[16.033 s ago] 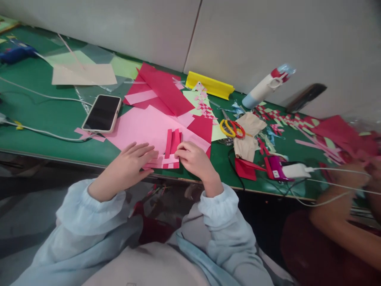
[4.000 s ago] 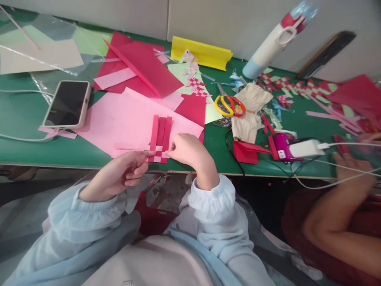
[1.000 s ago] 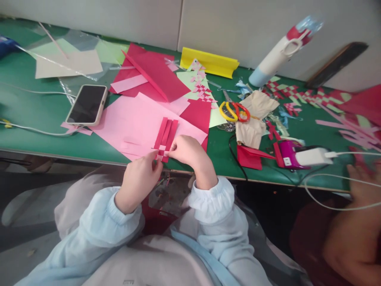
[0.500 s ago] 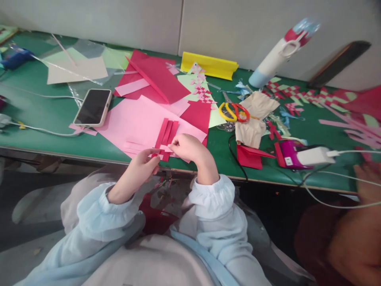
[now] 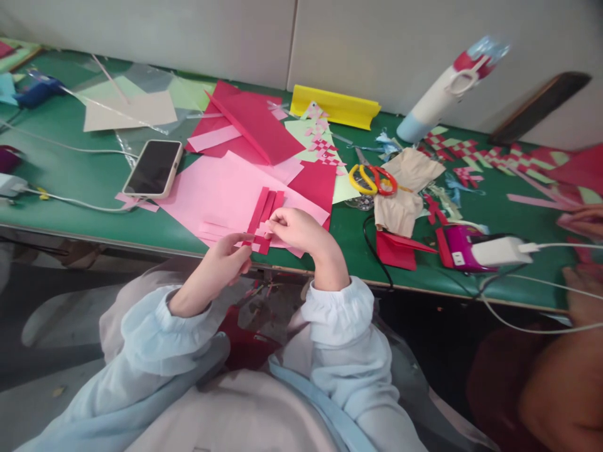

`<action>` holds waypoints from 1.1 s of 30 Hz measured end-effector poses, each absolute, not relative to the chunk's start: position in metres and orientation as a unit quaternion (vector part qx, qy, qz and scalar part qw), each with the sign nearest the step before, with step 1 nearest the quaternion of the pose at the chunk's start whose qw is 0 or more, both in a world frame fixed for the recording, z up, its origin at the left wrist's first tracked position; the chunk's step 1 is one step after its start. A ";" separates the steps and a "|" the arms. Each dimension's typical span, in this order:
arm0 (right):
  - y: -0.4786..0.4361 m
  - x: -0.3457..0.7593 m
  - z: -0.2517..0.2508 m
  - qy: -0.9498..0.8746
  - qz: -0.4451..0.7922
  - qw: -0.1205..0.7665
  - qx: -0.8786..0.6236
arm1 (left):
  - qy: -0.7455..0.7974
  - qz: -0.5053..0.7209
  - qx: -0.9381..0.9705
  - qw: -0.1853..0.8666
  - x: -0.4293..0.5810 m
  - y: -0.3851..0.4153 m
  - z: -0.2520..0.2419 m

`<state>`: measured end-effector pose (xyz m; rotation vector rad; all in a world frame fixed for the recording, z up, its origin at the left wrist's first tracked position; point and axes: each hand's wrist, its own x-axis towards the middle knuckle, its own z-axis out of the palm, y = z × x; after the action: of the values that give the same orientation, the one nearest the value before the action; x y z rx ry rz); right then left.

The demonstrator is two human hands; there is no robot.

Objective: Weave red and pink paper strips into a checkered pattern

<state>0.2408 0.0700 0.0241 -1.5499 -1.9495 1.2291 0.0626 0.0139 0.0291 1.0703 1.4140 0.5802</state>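
Near the table's front edge, red paper strips (image 5: 264, 208) lie side by side on a large pink sheet (image 5: 226, 188), with light pink strips crossing their near ends. My left hand (image 5: 226, 259) pinches the left side of this woven piece between thumb and forefinger. My right hand (image 5: 294, 227) is closed at its right side, its fingertips on a light pink paper strip (image 5: 262, 230). Fingers partly cover the crossing. Several loose pink strips (image 5: 211, 228) lie left of the weave.
A phone (image 5: 153, 168) lies to the left. Scissors (image 5: 372, 179) rest beside crumpled beige material (image 5: 405, 182). Behind are red paper (image 5: 264, 135), a yellow folded piece (image 5: 334, 107) and a white bottle (image 5: 438, 94). A purple socket block (image 5: 459, 248) with cables and another person's hand (image 5: 588, 220) are at right.
My right hand has shifted slightly up and left, and the pink strip at its fingertips now lies closer along the red strips. Another person's hand has appeared at the right edge.
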 end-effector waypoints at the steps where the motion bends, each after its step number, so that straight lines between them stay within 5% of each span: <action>1: 0.070 0.241 0.023 -0.690 0.438 0.182 -0.548 | 0.607 0.251 0.459 0.598 0.062 0.014 0.029; 33: 0.070 0.241 0.018 -0.668 0.474 0.199 -0.538 | 0.544 0.234 0.380 0.711 0.055 0.035 0.039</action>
<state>0.2406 0.0703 0.0184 -1.5056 -1.8680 1.3246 0.0553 0.0353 0.0391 0.8433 1.2063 0.5183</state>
